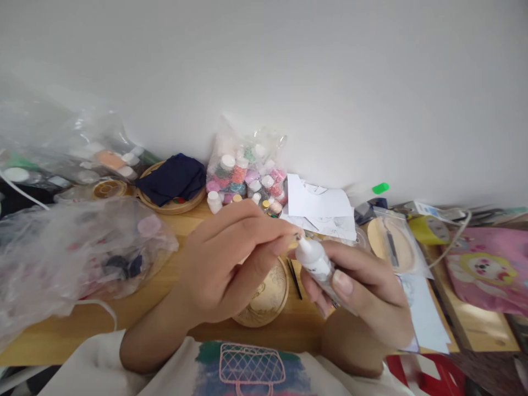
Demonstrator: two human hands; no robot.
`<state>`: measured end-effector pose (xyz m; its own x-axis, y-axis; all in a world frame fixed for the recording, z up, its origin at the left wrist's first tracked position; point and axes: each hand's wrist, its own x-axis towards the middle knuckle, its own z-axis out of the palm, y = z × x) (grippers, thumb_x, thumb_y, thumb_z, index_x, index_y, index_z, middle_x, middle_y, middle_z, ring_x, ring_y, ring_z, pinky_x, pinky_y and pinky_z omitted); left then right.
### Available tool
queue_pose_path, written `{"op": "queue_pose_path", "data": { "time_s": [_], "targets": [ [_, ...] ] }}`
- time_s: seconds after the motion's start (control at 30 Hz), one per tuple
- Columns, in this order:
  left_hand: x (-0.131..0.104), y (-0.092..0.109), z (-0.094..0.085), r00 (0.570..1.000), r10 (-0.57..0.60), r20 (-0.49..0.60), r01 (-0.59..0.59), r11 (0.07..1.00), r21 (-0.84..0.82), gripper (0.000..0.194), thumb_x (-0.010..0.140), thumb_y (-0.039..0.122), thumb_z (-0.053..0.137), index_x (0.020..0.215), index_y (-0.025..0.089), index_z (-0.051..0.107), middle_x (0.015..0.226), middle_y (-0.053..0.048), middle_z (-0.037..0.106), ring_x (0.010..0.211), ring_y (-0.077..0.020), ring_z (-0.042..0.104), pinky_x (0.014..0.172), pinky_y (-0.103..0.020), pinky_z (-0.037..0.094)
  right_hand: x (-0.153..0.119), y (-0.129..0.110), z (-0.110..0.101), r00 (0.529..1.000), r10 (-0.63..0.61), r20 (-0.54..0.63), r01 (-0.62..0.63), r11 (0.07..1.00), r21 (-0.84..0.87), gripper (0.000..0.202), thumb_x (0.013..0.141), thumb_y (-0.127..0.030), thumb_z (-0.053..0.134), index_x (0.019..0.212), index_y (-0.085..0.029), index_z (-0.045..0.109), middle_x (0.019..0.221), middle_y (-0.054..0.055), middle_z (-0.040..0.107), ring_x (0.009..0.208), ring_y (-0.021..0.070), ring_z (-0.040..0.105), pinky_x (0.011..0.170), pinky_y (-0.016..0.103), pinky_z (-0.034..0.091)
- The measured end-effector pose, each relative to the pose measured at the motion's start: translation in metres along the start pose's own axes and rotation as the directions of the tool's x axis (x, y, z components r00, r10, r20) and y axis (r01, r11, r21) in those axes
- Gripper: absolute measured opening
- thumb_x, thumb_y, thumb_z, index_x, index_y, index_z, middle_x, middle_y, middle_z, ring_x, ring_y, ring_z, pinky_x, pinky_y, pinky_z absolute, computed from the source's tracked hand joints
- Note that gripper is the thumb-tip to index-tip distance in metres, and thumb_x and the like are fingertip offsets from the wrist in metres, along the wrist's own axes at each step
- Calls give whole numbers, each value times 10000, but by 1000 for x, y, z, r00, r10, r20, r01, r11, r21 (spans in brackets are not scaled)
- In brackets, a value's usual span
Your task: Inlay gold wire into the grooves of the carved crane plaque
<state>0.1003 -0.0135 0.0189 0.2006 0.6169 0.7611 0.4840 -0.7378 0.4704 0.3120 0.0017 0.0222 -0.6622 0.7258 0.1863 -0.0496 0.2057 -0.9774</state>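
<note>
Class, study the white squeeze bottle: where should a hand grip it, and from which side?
The white squeeze bottle is probably best gripped around its cylindrical body, from the right, as the right hand holds it. Its tapered nozzle points toward the left hand, so leave that end free.

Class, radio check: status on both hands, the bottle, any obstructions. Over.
Left hand pinched by the nozzle; anything held, unclear. Right hand wrapped around white squeeze bottle, nozzle pointing toward left hand. Left hand partly blocking view of round patterned disc.
</note>
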Motion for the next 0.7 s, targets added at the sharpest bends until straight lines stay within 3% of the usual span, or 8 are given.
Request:
{"op": "queue_pose_path", "data": {
  "time_s": [0.07,0.27,0.5,0.7],
  "targets": [
    [-3,5,4,990,-134,-41,132,989,-59,160,978,133,508,1034,186,648,779,15,674,729,-106,604,647,-231,493,-1,0,0,1000,-7,4,6,1000,21,300,1007,-331,484,1228,-239,666,656,-24,550,475,60,493,456,193,419],
    [-7,6,15,970,-209,-122,182,962,-202,83,964,235,594,977,225,676,684,25,626,613,-113,542,528,-268,420,1,-3,-3,999,30,23,-29,999,-45,295,1007,-338,486,1219,-243,669,666,-19,561,493,64,496,457,192,427],
    [-7,2,20,911,-392,-128,306,850,-428,103,879,298,727,796,243,701,581,30,567,562,-117,513,491,-284,394,5,-4,-4,999,-46,19,48,991,-126,273,984,-301,538,1214,-256,677,700,-17,609,511,62,501,454,179,425],
    [-7,-1,20,911,-381,-159,280,853,-441,85,885,191,700,824,247,714,660,33,639,559,-100,489,493,-284,395,1,-1,2,1000,3,-24,-5,994,-108,275,991,-355,527,1213,-245,648,738,-5,643,540,70,523,479,189,438]
  ]
}}
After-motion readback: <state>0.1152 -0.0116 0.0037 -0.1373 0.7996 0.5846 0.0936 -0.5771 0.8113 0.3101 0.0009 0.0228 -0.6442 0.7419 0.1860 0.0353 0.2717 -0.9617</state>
